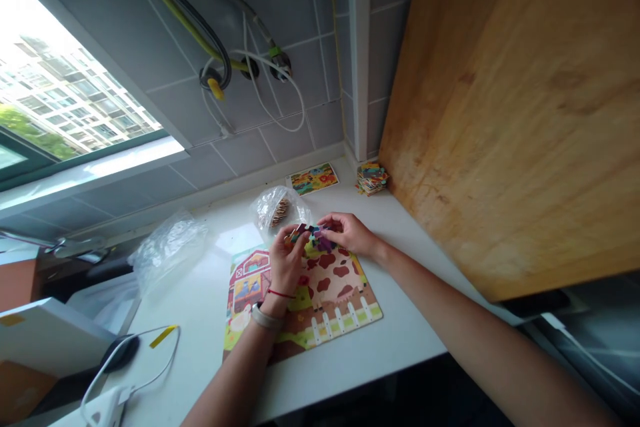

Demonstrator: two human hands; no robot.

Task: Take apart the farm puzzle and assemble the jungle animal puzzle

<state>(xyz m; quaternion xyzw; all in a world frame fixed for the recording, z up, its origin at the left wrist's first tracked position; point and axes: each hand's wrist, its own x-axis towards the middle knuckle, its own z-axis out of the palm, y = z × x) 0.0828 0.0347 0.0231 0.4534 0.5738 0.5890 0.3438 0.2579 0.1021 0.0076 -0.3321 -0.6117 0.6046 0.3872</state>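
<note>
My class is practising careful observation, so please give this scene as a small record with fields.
left hand: grips small colourful pieces
right hand: grips purple piece, close to the left
below hands: farm picture board, cow and white fence visible
beyond hands: clear bag around brown-edged pieces; picture card
by wooden panel: piece stack
far left: crumpled plastic
surface: white table

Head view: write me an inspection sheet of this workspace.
Surface: white countertop, farm picture board flat on it.
Job's things: colourful pieces held above the board's far edge; more stacked by the wooden panel.
Clutter: clear bag left; another bag behind the board, a stack inside; picture card.
Hands: left and right both gripping pieces.
Cables: white cable at left; cords along the wall.
Surroundings: window left, tiled wall ahead.
</note>
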